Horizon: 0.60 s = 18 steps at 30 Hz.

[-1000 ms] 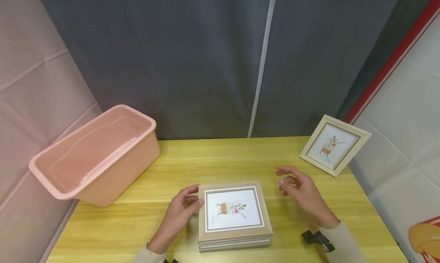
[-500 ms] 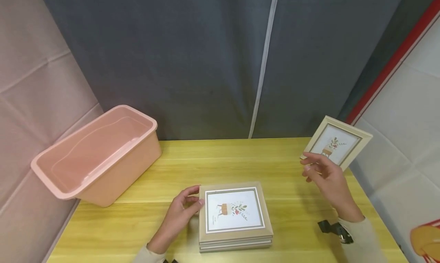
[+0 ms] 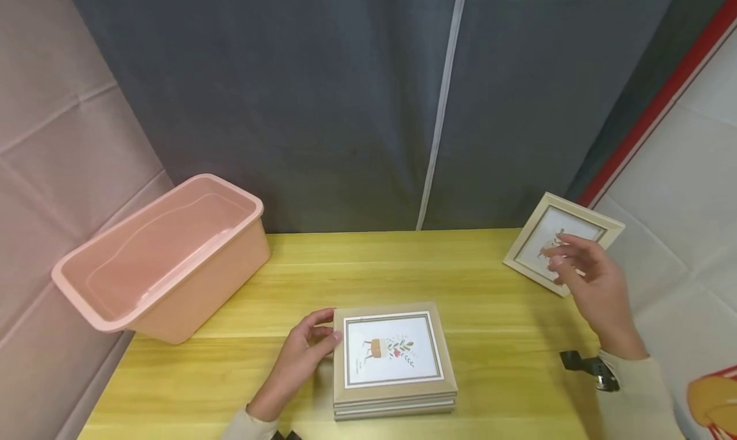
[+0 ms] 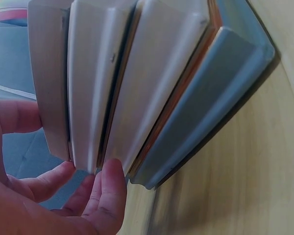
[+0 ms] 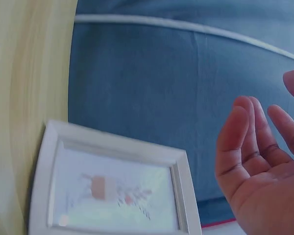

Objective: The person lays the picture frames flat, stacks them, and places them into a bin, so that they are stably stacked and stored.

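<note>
A stack of picture frames (image 3: pixel 394 350) lies at the front middle of the table, the top one showing a plant drawing in a beige border. My left hand (image 3: pixel 296 363) rests its fingertips against the stack's left side; the left wrist view shows several frame edges (image 4: pixel 137 93) beside those fingers. Over at the right, a cream picture frame (image 3: pixel 532 254) stands tilted back on the table. In front of it my right hand (image 3: pixel 601 293) hovers with loosely bent fingers and holds nothing. The right wrist view shows this hand (image 5: pixel 264 171) apart from the frame.
A pink plastic bin (image 3: pixel 167 267) stands at the left of the yellow wooden table (image 3: pixel 345 267). A dark grey curtain (image 3: pixel 288 107) hangs behind the table. Pale panels flank both sides, the right one (image 3: pixel 679 222) close to the standing frame.
My right hand has moved right and away from the stack, to in front of the standing picture frame. My left hand stays at the stack. Both the stack and the bin keep their places.
</note>
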### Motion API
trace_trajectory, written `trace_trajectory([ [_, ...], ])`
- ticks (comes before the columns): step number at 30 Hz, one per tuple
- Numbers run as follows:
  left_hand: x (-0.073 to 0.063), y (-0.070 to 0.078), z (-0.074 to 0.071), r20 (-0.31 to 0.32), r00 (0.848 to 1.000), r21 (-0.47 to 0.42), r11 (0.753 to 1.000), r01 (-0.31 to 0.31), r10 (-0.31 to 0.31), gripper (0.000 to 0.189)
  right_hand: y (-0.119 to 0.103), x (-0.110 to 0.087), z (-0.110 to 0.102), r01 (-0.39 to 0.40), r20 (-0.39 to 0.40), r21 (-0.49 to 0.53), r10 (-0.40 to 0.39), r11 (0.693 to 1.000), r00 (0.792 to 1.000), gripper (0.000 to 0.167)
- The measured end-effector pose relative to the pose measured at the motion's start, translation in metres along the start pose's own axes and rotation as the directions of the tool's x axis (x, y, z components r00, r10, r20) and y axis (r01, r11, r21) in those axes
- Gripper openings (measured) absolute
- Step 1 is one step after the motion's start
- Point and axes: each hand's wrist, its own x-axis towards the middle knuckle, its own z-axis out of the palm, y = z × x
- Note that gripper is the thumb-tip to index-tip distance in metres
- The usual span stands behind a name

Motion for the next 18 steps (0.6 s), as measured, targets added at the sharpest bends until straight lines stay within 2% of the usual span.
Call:
trace_trajectory([
  [6,-0.001,-0.001,0.000,0.004,1.000,-0.006,1.000,-0.002,0.002,0.053,0.001,0.006,-0.020,-0.082,-0.094,-0.168,0.067,0.982,0.993,0.047],
  [9,-0.001,-0.002,0.000,0.017,1.000,0.003,1.000,-0.001,0.001,0.053,0.004,0.009,-0.028,-0.134,-0.157,-0.188,0.105,0.973,0.982,0.047],
  [18,-0.001,-0.001,-0.001,0.032,0.999,0.032,0.999,0.016,-0.017,0.056,0.018,0.019,-0.052,-0.201,-0.292,-0.033,0.182,0.979,0.939,0.044],
])
